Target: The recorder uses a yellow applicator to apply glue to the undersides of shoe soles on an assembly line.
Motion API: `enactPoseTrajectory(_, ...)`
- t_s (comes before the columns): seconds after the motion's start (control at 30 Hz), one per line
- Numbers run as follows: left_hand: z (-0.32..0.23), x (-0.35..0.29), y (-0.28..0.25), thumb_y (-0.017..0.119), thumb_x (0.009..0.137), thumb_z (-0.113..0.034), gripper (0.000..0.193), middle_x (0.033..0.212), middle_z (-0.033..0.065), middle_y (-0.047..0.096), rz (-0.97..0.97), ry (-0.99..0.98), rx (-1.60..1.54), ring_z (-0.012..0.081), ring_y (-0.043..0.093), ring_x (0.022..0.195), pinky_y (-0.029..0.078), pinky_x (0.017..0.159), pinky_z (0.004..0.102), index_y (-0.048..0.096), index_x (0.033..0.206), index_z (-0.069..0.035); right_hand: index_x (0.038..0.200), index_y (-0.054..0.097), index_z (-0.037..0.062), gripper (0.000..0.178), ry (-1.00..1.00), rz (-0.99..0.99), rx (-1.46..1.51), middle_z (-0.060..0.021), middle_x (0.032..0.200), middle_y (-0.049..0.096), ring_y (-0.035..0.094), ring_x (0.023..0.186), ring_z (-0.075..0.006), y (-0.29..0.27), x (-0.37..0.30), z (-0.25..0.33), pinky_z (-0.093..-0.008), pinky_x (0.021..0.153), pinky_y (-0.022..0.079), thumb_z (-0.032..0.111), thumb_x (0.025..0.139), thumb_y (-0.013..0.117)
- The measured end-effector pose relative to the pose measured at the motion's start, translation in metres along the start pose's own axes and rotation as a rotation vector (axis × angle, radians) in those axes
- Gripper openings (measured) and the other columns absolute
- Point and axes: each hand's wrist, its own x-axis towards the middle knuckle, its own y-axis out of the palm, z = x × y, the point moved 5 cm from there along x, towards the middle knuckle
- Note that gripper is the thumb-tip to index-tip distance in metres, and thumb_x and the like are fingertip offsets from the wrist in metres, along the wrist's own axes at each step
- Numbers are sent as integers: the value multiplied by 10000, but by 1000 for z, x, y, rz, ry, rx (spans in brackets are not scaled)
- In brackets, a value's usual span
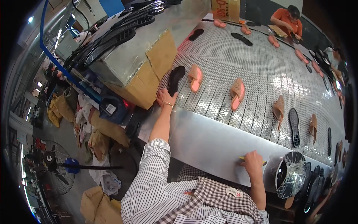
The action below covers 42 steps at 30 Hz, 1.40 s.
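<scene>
My left hand [166, 98] is at the near left edge of the wire-mesh conveyor, its thumb and fingers around the near end of a black shoe sole [176, 77]. The sole lies flat on the mesh, pointing away from me. Just right of it rests a tan woven slipper [195, 77] with a pink insole, and farther right is a similar slipper [237, 93]. Over the smooth metal ledge [209, 138], my right hand [253, 161] is closed around a thin yellow tool [241, 158] with a dark end. Most of that tool is hidden in the fist.
A cardboard-sided box [149, 74] stands left of the mesh belt [257, 71], below stacked black soles [112, 41]. A plastic-wrapped round container [292, 173] sits at the ledge's right. Across the belt, a person in orange [289, 24] works. Sacks [108, 128] and a fan [56, 164] are left.
</scene>
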Motion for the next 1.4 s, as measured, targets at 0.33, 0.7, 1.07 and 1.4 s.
enactPoseTrajectory(0.33,29,5,-7,808,721,-268,808,1244,176,506,-207,152,-222,380,456,1187,371,1009,493,405,1392,-66,750,715,23,373,23,-81,40,-181,846,673,675,741,-296,12,7,3,-379,651,547,343,617,852)
enactPoseTrajectory(0.7,70,-208,-103,795,682,-159,899,1208,159,517,-178,104,-367,372,447,1156,310,1004,517,338,1450,-66,924,661,-55,472,64,-87,88,-231,932,642,686,746,-328,10,4,7,-391,640,548,258,628,855)
enactPoseTrajectory(1.07,99,-267,-123,745,729,-59,819,1353,165,446,-178,56,-446,326,423,1229,321,1030,475,328,1434,-22,934,645,-81,472,47,-78,39,-266,1008,648,691,752,-320,3,10,16,-381,642,551,231,642,846)
enactPoseTrajectory(1.4,127,-268,-99,755,732,-103,842,1416,168,401,-38,-171,-670,316,382,1298,320,1033,479,319,1452,-81,988,624,-98,517,37,-71,50,-285,1037,643,691,773,-320,4,13,22,-371,655,549,210,637,845)
